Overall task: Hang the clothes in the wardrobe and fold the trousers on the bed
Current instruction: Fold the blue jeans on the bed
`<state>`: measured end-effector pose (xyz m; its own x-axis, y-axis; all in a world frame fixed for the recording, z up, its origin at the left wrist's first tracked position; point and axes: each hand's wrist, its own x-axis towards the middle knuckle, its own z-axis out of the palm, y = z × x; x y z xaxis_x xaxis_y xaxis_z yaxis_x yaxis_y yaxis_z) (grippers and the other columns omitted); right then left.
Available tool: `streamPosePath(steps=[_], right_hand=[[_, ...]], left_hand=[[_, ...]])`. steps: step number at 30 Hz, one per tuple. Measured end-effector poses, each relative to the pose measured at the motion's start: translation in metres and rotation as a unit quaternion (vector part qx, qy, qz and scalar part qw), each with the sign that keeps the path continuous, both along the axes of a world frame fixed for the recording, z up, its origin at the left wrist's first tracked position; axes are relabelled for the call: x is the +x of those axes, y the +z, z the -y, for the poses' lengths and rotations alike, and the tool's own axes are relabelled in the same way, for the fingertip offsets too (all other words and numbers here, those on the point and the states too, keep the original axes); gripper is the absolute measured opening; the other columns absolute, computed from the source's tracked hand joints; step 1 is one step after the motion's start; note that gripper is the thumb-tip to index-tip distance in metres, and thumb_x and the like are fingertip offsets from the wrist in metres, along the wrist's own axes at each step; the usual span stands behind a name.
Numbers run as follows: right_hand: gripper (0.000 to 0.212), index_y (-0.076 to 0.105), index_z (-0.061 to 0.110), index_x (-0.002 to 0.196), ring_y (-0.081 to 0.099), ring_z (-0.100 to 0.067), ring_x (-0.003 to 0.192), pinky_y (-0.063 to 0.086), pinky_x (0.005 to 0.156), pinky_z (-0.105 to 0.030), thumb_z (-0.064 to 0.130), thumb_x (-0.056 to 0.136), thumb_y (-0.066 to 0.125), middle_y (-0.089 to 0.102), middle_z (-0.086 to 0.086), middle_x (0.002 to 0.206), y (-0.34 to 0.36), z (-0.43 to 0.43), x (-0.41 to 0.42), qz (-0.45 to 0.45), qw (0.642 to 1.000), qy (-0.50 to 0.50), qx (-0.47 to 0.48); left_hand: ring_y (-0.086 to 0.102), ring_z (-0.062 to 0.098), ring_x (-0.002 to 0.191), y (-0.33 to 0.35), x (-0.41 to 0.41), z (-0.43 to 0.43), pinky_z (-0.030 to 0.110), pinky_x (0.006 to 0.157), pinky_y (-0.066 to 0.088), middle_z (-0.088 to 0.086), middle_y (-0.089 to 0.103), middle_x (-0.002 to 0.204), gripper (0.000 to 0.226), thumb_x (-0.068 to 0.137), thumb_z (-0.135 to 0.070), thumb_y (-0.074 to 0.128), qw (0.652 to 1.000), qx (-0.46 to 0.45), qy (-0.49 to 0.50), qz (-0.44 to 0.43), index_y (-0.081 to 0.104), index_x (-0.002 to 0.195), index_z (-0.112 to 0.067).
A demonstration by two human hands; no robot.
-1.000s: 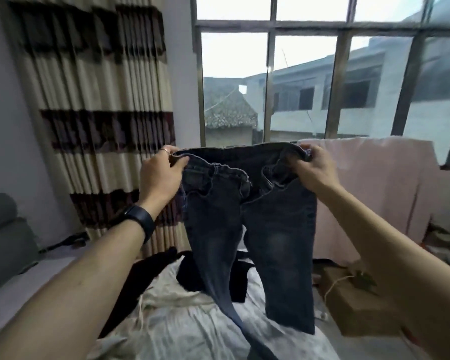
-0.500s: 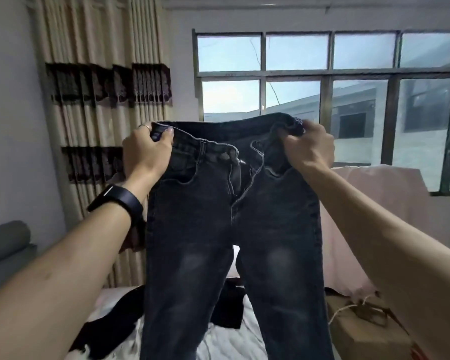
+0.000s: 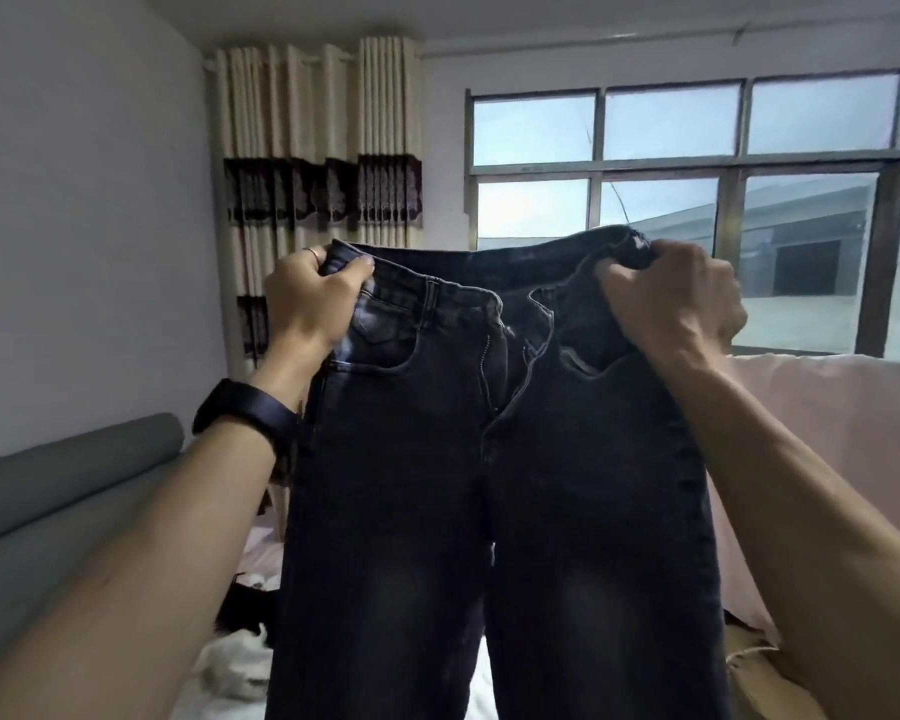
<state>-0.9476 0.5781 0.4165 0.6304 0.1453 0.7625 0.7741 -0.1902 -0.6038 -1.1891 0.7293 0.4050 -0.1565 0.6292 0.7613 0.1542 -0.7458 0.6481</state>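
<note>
A pair of dark faded jeans (image 3: 494, 485) hangs upright in front of me, fly undone, front facing me, both legs dropping out of view at the bottom. My left hand (image 3: 313, 298) grips the waistband at its left corner. My right hand (image 3: 681, 298) grips the waistband at its right corner. The jeans are spread wide between both hands at chest height. Below them a strip of the bed (image 3: 230, 672) with white bedding shows, mostly hidden by the jeans and my arms.
A dark garment (image 3: 240, 610) lies on the bed at lower left. A grey headboard (image 3: 74, 491) runs along the left wall. Striped curtains (image 3: 313, 200) hang beside a large window (image 3: 697, 210). A pink cloth (image 3: 827, 433) covers something at right, with a cardboard box (image 3: 744, 662) below.
Both hands have lifted the jeans higher and pulled the waistband wider apart; my view has tilted up, so less of the bed shows.
</note>
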Motion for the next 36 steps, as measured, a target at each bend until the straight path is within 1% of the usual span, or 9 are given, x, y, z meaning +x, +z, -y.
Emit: streamPosePath(steps=[6,10,13,15,18,23,28,32,36], right_hand=[[0.038,0.073,0.011,0.101,0.042,-0.013,0.052,0.028,0.052,-0.02,0.044,0.084,0.062,0.057,0.001,0.064,-0.013,-0.021,0.002,0.025,0.996,0.015,-0.084],[0.038,0.072,0.012,0.079,0.057,-0.025,0.064,0.048,0.065,-0.032,0.049,0.081,0.061,0.065,-0.004,0.07,-0.06,-0.057,0.015,0.0,0.988,0.029,-0.155],[0.037,0.072,0.013,0.088,0.059,-0.031,0.076,0.043,0.071,-0.035,0.048,0.082,0.061,0.069,-0.011,0.082,-0.098,-0.087,0.028,-0.022,0.981,0.011,-0.191],[0.036,0.071,0.015,0.099,0.063,-0.035,0.086,0.043,0.072,-0.036,0.047,0.085,0.06,0.071,-0.014,0.094,-0.123,-0.105,0.039,-0.03,0.976,0.012,-0.213],[0.034,0.068,0.017,0.108,0.064,-0.038,0.098,0.043,0.073,-0.037,0.044,0.089,0.058,0.07,-0.016,0.104,-0.164,-0.134,0.061,-0.049,0.968,0.025,-0.246],[0.031,0.064,0.016,0.106,0.062,-0.039,0.095,0.041,0.071,-0.037,0.044,0.094,0.055,0.069,-0.017,0.104,-0.257,-0.178,0.097,-0.097,0.941,0.066,-0.316],[0.027,0.063,0.016,0.104,0.062,-0.042,0.098,0.044,0.071,-0.04,0.04,0.095,0.053,0.071,-0.019,0.105,-0.352,-0.204,0.118,-0.149,0.92,0.09,-0.352],[0.028,0.063,0.015,0.114,0.061,-0.044,0.105,0.045,0.078,-0.042,0.036,0.098,0.054,0.07,-0.021,0.109,-0.41,-0.217,0.124,-0.197,0.903,0.108,-0.367],[0.022,0.061,0.011,0.108,0.061,-0.041,0.102,0.043,0.076,-0.04,0.03,0.099,0.055,0.069,-0.018,0.105,-0.457,-0.236,0.131,-0.245,0.891,0.112,-0.366]], left_hand=[[0.057,0.013,0.063,-0.014,-0.016,-0.028,0.026,0.06,0.043,0.001,0.065,0.069,0.03,0.083,-0.037,0.075,0.995,-0.08,-0.011,-0.051,0.07,0.077,-0.008],[0.065,0.022,0.072,-0.058,-0.005,-0.07,0.033,0.07,0.05,0.0,0.07,0.069,0.029,0.072,-0.043,0.076,0.987,-0.129,-0.042,-0.081,0.073,0.071,-0.014],[0.066,0.02,0.073,-0.101,0.011,-0.107,0.034,0.074,0.053,-0.007,0.07,0.069,0.028,0.071,-0.049,0.074,0.98,-0.152,-0.042,-0.119,0.072,0.07,-0.021],[0.07,0.021,0.083,-0.127,0.02,-0.125,0.038,0.08,0.057,-0.006,0.075,0.081,0.033,0.074,-0.055,0.076,0.973,-0.166,-0.043,-0.152,0.075,0.081,-0.022],[0.067,0.024,0.104,-0.165,0.036,-0.152,0.037,0.091,0.054,0.001,0.074,0.108,0.043,0.084,-0.049,0.076,0.961,-0.197,-0.033,-0.191,0.074,0.113,-0.016],[0.058,0.009,0.075,-0.254,0.067,-0.192,0.008,0.058,0.042,-0.005,0.066,0.083,0.018,0.092,-0.027,0.074,0.941,-0.24,-0.061,-0.232,0.073,0.106,-0.015],[0.069,0.02,0.092,-0.343,0.084,-0.231,0.036,0.079,0.057,-0.006,0.075,0.093,0.022,0.087,-0.049,0.074,0.903,-0.305,-0.05,-0.299,0.076,0.102,-0.033],[0.068,0.028,0.097,-0.398,0.1,-0.244,0.031,0.071,0.049,0.003,0.075,0.1,0.025,0.088,-0.047,0.072,0.891,-0.31,-0.02,-0.332,0.077,0.108,-0.033],[0.069,0.027,0.093,-0.447,0.11,-0.258,0.028,0.072,0.046,0.0,0.076,0.096,0.019,0.09,-0.04,0.07,0.872,-0.354,-0.044,-0.335,0.077,0.105,-0.031]])
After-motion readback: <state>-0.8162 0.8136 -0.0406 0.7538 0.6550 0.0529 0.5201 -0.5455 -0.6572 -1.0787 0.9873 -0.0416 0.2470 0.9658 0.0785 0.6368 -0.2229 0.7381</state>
